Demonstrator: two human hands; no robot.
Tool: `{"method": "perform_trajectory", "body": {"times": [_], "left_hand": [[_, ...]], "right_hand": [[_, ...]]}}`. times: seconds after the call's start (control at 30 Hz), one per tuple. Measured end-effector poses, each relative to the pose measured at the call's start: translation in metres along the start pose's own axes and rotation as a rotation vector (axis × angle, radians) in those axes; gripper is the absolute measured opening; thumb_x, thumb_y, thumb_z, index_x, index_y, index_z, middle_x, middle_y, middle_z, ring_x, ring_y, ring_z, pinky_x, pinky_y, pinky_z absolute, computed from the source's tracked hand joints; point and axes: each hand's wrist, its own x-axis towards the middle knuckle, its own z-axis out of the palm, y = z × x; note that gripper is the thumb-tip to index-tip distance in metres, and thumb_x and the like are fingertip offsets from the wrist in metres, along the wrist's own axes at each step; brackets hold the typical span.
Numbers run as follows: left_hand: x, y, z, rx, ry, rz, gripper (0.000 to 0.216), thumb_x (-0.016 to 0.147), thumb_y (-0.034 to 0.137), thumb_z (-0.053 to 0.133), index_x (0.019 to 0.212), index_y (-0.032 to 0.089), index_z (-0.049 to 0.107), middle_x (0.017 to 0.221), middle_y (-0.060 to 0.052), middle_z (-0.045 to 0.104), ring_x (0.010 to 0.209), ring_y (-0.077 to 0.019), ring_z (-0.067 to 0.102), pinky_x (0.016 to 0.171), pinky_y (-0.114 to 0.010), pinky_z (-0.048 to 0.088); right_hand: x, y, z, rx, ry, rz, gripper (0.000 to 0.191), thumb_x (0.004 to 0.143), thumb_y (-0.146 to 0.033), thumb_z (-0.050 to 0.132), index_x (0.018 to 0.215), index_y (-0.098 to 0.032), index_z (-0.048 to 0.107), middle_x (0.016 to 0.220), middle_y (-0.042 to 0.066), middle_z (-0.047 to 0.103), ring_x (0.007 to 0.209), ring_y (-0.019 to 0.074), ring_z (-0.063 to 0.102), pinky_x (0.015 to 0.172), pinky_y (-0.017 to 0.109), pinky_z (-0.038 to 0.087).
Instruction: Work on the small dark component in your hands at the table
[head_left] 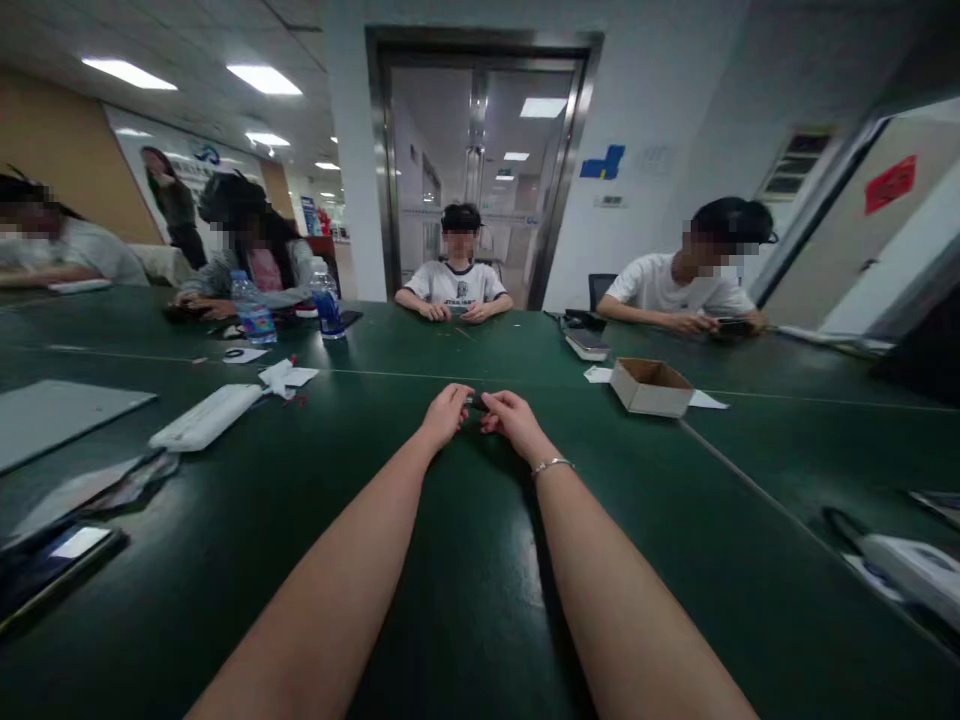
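Observation:
Both my forearms reach out over a dark green table (465, 600). My left hand (445, 412) and my right hand (508, 414) meet at the middle of the table, fingertips pinched on a small dark object (475, 403) held between them. The object is too small to tell what it is. A thin bracelet circles my right wrist.
An open cardboard box (649, 386) sits to the right, a white keyboard-like bar (204, 417) and paper scraps to the left, two water bottles (253, 311) beyond. A phone (52, 560) lies near left. Several other people sit around the far side; a glass door stands behind.

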Motion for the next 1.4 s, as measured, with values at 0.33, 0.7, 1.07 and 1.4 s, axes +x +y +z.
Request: {"method": "perform_trajectory", "body": {"times": [0.33,0.7,1.07,1.4], "left_hand": [[-0.0013,0.0023,0.0011,-0.015,-0.012,-0.019,0.022,0.085,0.025,0.045,0.103,0.018,0.056,0.066,0.002,0.048,0.051,-0.0069,0.044,0.044,-0.015,0.034],[-0.0007,0.0015,0.0024,-0.025,-0.040,-0.029,0.021,0.086,0.025,0.044,0.101,0.017,0.055,0.069,0.001,0.051,0.053,-0.0080,0.048,0.043,-0.016,0.035],[-0.0031,0.0024,0.0013,-0.016,-0.012,-0.015,0.024,0.088,0.028,0.038,0.101,0.017,0.055,0.063,0.003,0.046,0.047,-0.0067,0.041,0.042,-0.016,0.034],[-0.0004,-0.0004,0.0014,-0.010,0.028,-0.015,0.022,0.086,0.028,0.043,0.100,0.018,0.056,0.068,0.001,0.048,0.049,-0.0066,0.043,0.041,-0.015,0.035]], "right_hand": [[-0.0001,0.0016,-0.0010,-0.032,0.011,-0.021,0.027,0.075,-0.036,0.073,0.078,-0.016,0.055,0.051,-0.002,0.060,0.039,0.0095,0.054,0.046,0.021,0.051],[-0.0003,0.0008,-0.0016,-0.022,0.013,-0.017,0.025,0.077,-0.035,0.072,0.078,-0.016,0.056,0.052,-0.002,0.060,0.040,0.0102,0.055,0.046,0.021,0.051],[-0.0006,-0.0003,-0.0001,-0.021,0.023,-0.003,0.021,0.079,-0.031,0.070,0.076,-0.016,0.056,0.051,-0.002,0.059,0.039,0.0094,0.054,0.046,0.022,0.052],[0.0002,0.0028,-0.0023,-0.041,0.011,-0.021,0.030,0.072,-0.039,0.075,0.078,-0.016,0.056,0.051,-0.002,0.060,0.040,0.0101,0.055,0.048,0.023,0.053]]}}
